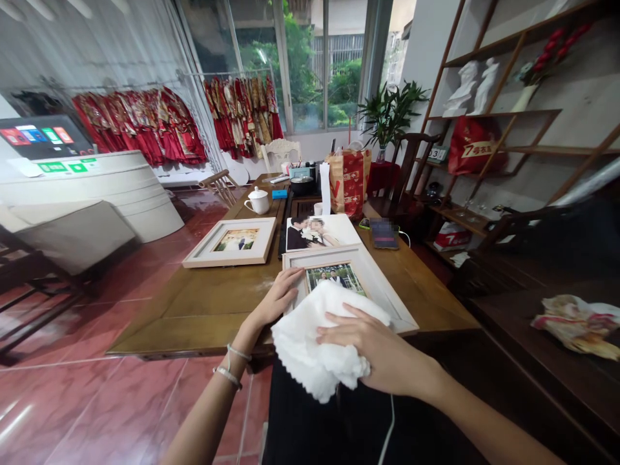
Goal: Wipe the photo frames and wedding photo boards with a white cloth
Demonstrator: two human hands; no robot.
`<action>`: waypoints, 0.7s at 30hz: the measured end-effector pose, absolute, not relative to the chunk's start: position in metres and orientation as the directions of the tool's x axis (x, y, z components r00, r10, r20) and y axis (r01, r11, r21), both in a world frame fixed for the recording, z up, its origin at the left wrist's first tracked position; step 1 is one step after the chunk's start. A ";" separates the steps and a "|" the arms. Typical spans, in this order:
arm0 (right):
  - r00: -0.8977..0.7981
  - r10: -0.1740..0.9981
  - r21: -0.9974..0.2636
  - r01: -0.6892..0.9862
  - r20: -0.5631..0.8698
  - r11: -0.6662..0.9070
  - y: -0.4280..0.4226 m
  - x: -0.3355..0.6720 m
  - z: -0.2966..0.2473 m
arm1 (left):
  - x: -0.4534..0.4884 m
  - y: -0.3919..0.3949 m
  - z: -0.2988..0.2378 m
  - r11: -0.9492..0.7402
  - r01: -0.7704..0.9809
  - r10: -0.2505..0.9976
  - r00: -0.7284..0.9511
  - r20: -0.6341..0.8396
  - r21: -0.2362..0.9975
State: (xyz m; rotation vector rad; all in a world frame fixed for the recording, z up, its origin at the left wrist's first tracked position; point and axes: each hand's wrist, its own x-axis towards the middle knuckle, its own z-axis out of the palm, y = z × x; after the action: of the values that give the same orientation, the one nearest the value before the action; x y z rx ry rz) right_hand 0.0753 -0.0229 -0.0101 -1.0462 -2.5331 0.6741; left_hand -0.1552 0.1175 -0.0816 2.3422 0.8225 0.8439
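Note:
A white-bordered picture frame holding a photo of two people lies at the table's near edge. My left hand rests on the frame's left border, its fingers stretched out. Under my right hand is a white cloth with a scalloped edge, bunched partly beneath the palm. The cloth covers the frame's lower part and hangs over its near side. Beyond the frame lies a large photo print of a couple. To the left sits a second white picture frame.
On the wooden table stand a white lidded mug, a red and tan paper bag and a phone with a cable. A dark bench at right carries a crumpled bag. Shelves stand behind it.

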 end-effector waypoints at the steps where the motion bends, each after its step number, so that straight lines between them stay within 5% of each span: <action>1: -0.641 0.762 -0.512 0.627 0.090 0.588 -0.026 0.083 -0.008 | -0.156 0.118 -0.081 -0.685 0.358 0.680 0.627 0.381 0.634; 9: -0.279 0.939 -0.193 0.929 0.201 0.317 -0.015 0.159 -0.023 | -0.155 0.116 -0.077 -0.682 0.344 0.675 0.636 0.374 0.646; 21: -0.257 0.895 -0.208 0.915 0.364 0.347 0.111 0.142 -0.040 | -0.156 0.117 -0.080 -0.665 0.330 0.697 0.595 0.399 0.670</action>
State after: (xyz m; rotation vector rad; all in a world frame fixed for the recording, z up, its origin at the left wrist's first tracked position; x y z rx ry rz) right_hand 0.1416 0.1110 -0.0404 -1.5846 -2.1991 -0.0632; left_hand -0.1558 0.1167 -0.0797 2.2825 0.8124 0.8949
